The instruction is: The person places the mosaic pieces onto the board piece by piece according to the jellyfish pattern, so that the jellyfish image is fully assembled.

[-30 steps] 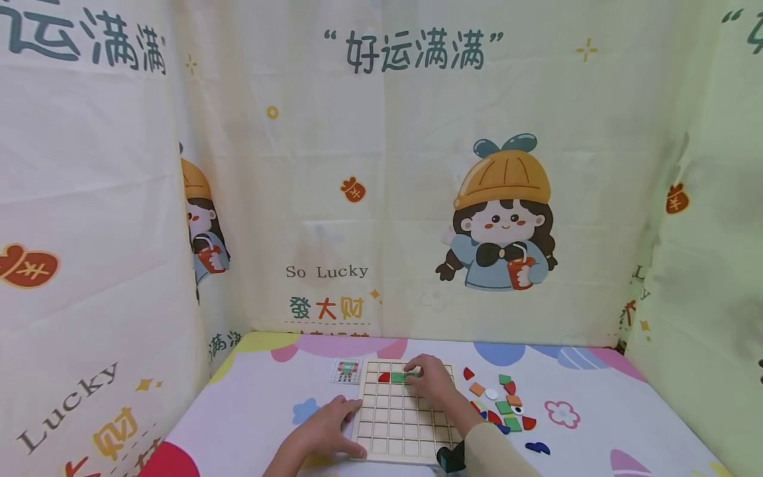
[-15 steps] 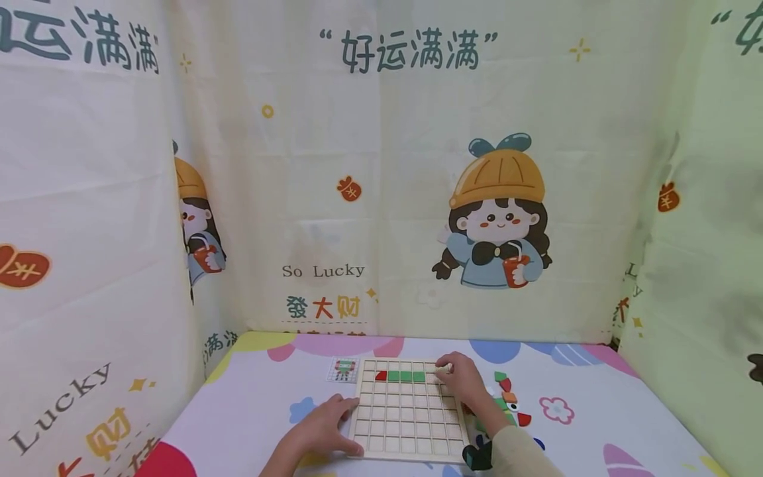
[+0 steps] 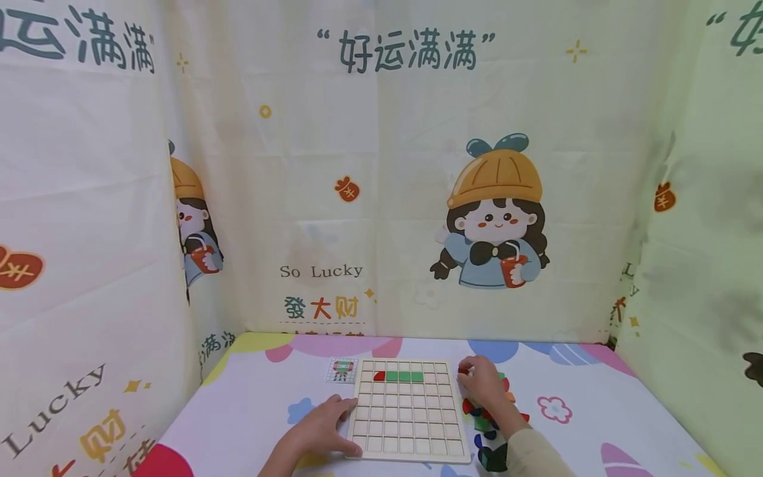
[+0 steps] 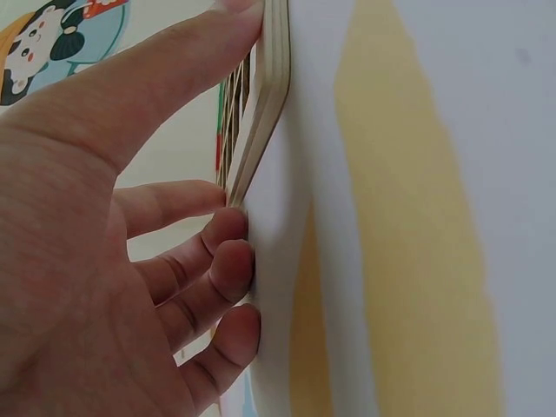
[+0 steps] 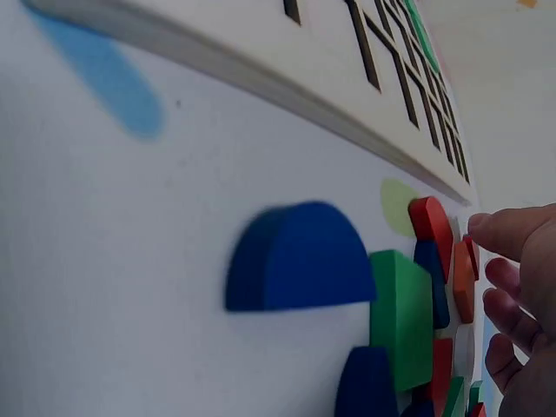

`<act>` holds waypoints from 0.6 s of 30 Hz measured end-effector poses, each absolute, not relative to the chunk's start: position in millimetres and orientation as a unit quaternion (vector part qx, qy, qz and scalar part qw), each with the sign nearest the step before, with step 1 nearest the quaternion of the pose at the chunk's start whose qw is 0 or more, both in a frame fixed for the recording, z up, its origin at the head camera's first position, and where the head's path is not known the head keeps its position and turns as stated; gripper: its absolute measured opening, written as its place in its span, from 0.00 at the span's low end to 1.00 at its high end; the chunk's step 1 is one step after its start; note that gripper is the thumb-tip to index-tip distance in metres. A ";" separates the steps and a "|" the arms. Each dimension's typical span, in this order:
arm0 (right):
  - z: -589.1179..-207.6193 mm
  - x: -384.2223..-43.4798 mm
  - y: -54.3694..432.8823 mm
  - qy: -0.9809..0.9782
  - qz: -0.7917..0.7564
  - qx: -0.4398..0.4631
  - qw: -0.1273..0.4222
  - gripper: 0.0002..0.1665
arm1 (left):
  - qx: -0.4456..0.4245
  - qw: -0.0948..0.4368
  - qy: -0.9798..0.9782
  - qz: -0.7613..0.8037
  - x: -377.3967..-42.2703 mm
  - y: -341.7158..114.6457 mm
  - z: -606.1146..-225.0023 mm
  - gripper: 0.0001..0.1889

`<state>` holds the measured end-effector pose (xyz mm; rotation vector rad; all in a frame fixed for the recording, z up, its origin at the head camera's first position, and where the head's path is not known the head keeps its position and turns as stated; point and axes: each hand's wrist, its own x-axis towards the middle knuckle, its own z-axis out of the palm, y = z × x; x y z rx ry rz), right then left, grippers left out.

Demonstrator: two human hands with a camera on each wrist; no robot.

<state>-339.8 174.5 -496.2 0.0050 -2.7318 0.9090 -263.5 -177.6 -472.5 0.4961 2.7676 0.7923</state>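
Note:
A light wooden grid board [image 3: 411, 424] lies on the table. In one of its upper rows sit a red quarter-circle piece [image 3: 379, 376] and a run of green square pieces [image 3: 405, 376]. My left hand [image 3: 324, 424] rests against the board's left side, its thumb at the near corner and its index finger touching the edge higher up. Just past the board's right edge, my right hand [image 3: 484, 383] pinches another red quarter-circle piece [image 3: 462, 370] at table level. In the right wrist view the fingers partly hide that piece.
Loose coloured pieces lie right of the board, including a blue half-circle [image 5: 304, 261], a green block [image 5: 404, 317] and an orange piece [image 5: 463, 280]. A small picture card [image 3: 342, 370] lies by the board's upper left corner. Printed cloth walls [image 3: 381, 199] surround the table.
My right hand has set down a green square in the row and moved right, off the board, to the loose red piece. My left hand has stayed at the board's edge.

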 end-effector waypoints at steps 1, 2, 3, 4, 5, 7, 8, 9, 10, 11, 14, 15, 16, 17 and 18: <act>-496.9 -340.8 175.5 -0.943 0.307 0.002 0.130 0.10 | 0.168 0.111 0.942 0.269 -263.6 -177.6 -472.6 0.47; -497.9 -341.8 176.3 -0.944 0.304 -0.001 0.127 0.10 | 0.168 0.112 0.942 0.269 -263.5 -177.5 -472.6 0.47; -498.5 -342.6 177.0 -0.945 0.301 -0.002 0.125 0.11 | 0.167 0.112 0.942 0.270 -263.6 -177.4 -472.7 0.47; -499.0 -343.1 177.5 -0.946 0.299 -0.005 0.123 0.12 | 0.167 0.113 0.941 0.271 -263.6 -177.3 -472.7 0.47; -499.7 -343.9 178.1 -0.947 0.297 -0.005 0.123 0.12 | 0.166 0.114 0.941 0.272 -263.7 -177.1 -472.8 0.47; -500.0 -344.1 178.9 -0.947 0.296 -0.003 0.122 0.13 | 0.164 0.115 0.941 0.274 -263.9 -176.9 -473.0 0.47; -500.2 -344.2 179.2 -0.947 0.296 -0.003 0.121 0.14 | 0.164 0.115 0.940 0.275 -263.9 -176.7 -473.1 0.47; -499.9 -343.7 179.4 -0.948 0.295 -0.002 0.121 0.14 | 0.164 0.115 0.940 0.275 -264.1 -176.6 -473.6 0.47; -499.3 -343.1 179.4 -0.948 0.296 -0.001 0.121 0.14 | 0.164 0.115 0.940 0.276 -264.1 -176.4 -473.8 0.47; -498.9 -342.8 179.4 -0.947 0.297 0.000 0.121 0.14 | 0.162 0.115 0.940 0.276 -264.1 -176.4 -474.0 0.47; -497.3 -342.0 178.8 -0.946 0.302 0.001 0.118 0.15 | 0.160 0.116 0.940 0.278 -263.8 -176.2 -474.0 0.47; -496.5 -341.8 178.3 -0.945 0.306 -0.001 0.115 0.16 | 0.158 0.116 0.940 0.280 -263.6 -176.3 -473.7 0.47; -495.9 -341.9 177.8 -0.944 0.308 -0.001 0.114 0.16 | 0.156 0.117 0.940 0.281 -263.3 -176.4 -473.0 0.47; -495.9 -342.3 177.6 -0.944 0.310 -0.003 0.113 0.16 | 0.156 0.117 0.939 0.282 -263.1 -176.4 -472.4 0.47; -495.3 -342.5 177.0 -0.943 0.312 -0.004 0.113 0.16 | 0.155 0.118 0.939 0.284 -262.9 -176.6 -471.7 0.47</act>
